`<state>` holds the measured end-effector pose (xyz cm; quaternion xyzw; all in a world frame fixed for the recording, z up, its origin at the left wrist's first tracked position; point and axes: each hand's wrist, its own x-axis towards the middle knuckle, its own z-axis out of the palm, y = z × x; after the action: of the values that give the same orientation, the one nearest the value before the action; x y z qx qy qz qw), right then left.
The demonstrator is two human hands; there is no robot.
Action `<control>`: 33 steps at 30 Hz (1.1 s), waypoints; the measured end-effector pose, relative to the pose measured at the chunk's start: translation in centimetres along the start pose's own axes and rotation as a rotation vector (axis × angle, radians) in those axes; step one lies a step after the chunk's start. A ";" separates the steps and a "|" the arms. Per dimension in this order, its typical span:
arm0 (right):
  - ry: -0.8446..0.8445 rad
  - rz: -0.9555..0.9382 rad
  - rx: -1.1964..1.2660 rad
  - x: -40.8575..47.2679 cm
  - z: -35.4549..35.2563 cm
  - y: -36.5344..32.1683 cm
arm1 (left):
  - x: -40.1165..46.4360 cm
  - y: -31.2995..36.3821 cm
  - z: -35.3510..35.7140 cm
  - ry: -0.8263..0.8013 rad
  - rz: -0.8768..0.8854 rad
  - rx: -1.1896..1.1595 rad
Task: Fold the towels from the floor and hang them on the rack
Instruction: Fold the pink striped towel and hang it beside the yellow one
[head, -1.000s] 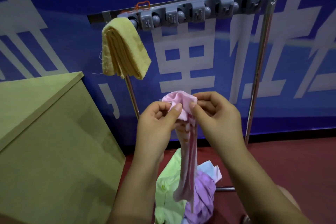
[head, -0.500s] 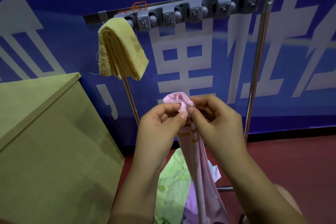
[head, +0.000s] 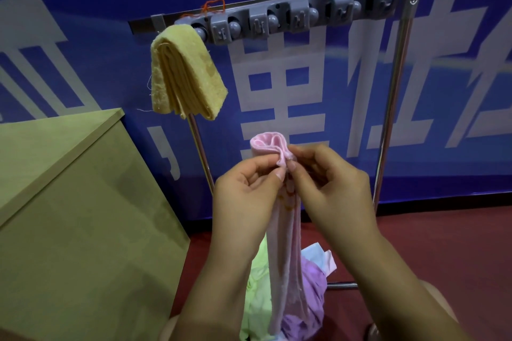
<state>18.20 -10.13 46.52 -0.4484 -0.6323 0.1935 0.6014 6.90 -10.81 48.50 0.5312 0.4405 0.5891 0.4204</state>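
A pink towel (head: 285, 252) hangs bunched in a long strip between my hands, its gathered top edge poking up above my fingers. My left hand (head: 246, 196) pinches the top edge from the left, and my right hand (head: 329, 188) pinches it from the right, fingertips meeting. Behind stands the metal rack (head: 393, 108) with a grey row of clips (head: 293, 19) along its top bar. A folded yellow towel (head: 185, 75) hangs from the leftmost clip. On the floor below lie a light green towel (head: 257, 293), a purple towel (head: 313, 288) and a pale blue one (head: 315, 255).
A tan wooden box (head: 72, 216) fills the left side, close to my left arm. A blue banner wall (head: 457, 91) with white characters stands right behind the rack. The floor (head: 443, 252) is dark red. My knees show at the bottom edge.
The pink towel has been let out lower, so it hangs longer over the floor pile. Both hands stay together at its top edge, reworking their pinch.
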 end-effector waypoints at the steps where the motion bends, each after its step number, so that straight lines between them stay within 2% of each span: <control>1: -0.020 -0.010 -0.013 0.1 0.0 0.1 | 0.0 0.0 -0.1 -0.011 -0.005 -0.001; 4: -0.066 -0.011 -0.018 0.4 -0.1 0.5 | 0.1 0.0 -0.4 -0.040 -0.040 -0.011; 7: -0.042 -0.020 -0.005 0.6 -0.2 0.7 | 0.1 0.0 -0.7 -0.092 -0.074 -0.024; 11: -0.100 0.084 0.133 1.0 -0.8 0.9 | 0.3 0.2 -1.7 -0.206 -0.084 0.007; 13: -0.154 0.138 0.214 1.2 -1.2 1.1 | 0.5 0.6 -2.6 -0.185 -0.022 0.085; 14: -0.174 0.156 0.243 1.2 -1.3 1.1 | 0.7 0.8 -3.2 -0.117 0.037 0.122; 16: -0.196 0.188 0.299 1.2 -1.5 1.3 | 1.4 1.1 -4.5 0.035 0.225 0.296; 17: -0.202 0.203 0.321 1.2 -1.6 1.4 | 1.8 1.3 -5.2 0.037 0.305 0.399; 19: -0.215 0.225 0.347 1.2 -1.7 1.4 | 2.3 1.8 -6.0 -0.108 0.363 0.520; 21: -0.236 0.228 0.372 1.3 -1.8 1.3 | 2.6 2.1 -6.1 -0.302 0.341 0.598; 23: -0.254 0.222 0.390 1.3 -2.0 1.1 | 2.6 2.4 -5.6 -0.425 0.308 0.617; 27: -0.277 0.230 0.415 1.1 -2.2 1.0 | 2.7 2.9 -4.9 -0.500 0.308 0.717; 33: -0.322 0.220 0.477 1.0 -2.6 1.1 | 2.9 3.3 -4.6 -0.519 0.351 0.748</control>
<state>21.09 -9.48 46.80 -0.3240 -0.6039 0.4688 0.5573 1.98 -9.23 52.23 0.8415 0.4063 0.3004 0.1909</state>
